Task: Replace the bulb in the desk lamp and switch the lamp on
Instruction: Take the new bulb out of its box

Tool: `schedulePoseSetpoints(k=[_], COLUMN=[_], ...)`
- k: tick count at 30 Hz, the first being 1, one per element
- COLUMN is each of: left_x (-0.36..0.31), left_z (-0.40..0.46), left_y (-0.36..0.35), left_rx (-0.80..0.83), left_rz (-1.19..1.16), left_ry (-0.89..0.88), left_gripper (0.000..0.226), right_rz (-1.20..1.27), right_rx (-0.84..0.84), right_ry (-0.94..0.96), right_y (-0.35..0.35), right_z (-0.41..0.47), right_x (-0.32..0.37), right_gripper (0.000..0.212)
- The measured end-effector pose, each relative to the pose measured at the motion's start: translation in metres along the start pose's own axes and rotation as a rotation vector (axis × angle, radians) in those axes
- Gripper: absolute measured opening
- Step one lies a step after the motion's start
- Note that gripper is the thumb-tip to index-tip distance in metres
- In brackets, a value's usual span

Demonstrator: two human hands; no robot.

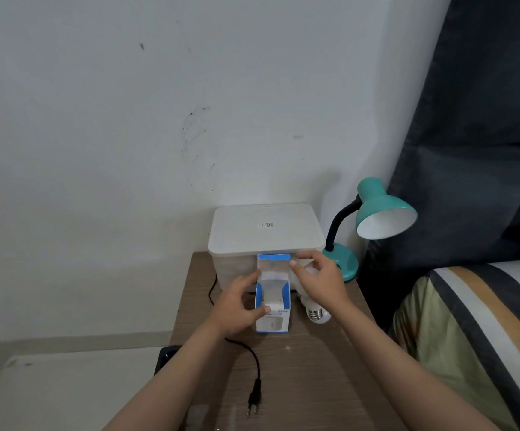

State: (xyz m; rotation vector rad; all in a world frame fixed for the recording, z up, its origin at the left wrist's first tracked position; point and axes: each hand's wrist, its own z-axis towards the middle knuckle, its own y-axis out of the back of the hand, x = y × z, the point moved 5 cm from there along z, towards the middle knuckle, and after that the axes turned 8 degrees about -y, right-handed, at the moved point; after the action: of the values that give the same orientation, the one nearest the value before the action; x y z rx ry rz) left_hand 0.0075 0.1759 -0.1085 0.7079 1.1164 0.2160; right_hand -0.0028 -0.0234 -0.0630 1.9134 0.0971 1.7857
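Both hands worked at an open bulb box in front of the storage bin.

The left hand [237, 306] gripped the blue-and-white bulb box [272, 301] by its left side, thumb curled onto the front, as it stood upright on the wooden tabletop [308, 368] with its top flap raised. The right hand [318, 283] held a white bulb [314, 312] just right of the box, fingers curled over the globe, the screw base pointing toward the camera. The lidded translucent bin [266, 231] stood just behind the box. The teal desk lamp [374, 216] stood right of the bin, its shade showing no bulb. The lamp's black cord ran in front of the box, its plug [254, 399] lying loose on the tabletop.
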Motion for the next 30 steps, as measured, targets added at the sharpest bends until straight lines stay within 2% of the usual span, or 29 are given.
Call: schedulePoseSetpoints(k=[4,8,14,19,24,26,30], left_x=[-0.002,-0.006,-0.001,-0.004,-0.009,-0.01,-0.014], left_z=[-0.006,-0.009,-0.013,-0.014,-0.016,-0.016,-0.016], left_y=[0.0,-0.001,-0.002,-0.005,-0.008,-0.008,-0.009], left_rx=[-0.059,-0.082,-0.135,-0.163,-0.188,-0.196,-0.192], left_rz=[-0.019,-0.064,-0.119,-0.142,-0.104,-0.07,0.018], left_ry=[0.014,0.033,0.05,0.048,0.017,-0.005,-0.029], left_gripper=[0.07,0.064,0.062,0.06,0.054,0.049,0.03], right_rz=[-0.11,-0.142,-0.172,-0.223,-0.453,-0.56,-0.621], right_rx=[0.063,0.083,0.113,0.124,0.031,0.037,0.066], right_ry=[-0.01,0.027,0.092,0.145,0.178,0.194,0.169], right_y=[-0.012,-0.016,-0.016,-0.017,-0.019,-0.022,-0.027], right_z=[0.0,-0.006,-0.018,-0.029,-0.035,-0.038,-0.039], right_x=[0.002,0.01,0.007,0.001,-0.002,-0.004,-0.014], right_gripper=[0.032,0.021,0.023,0.014,0.021,0.026,0.029])
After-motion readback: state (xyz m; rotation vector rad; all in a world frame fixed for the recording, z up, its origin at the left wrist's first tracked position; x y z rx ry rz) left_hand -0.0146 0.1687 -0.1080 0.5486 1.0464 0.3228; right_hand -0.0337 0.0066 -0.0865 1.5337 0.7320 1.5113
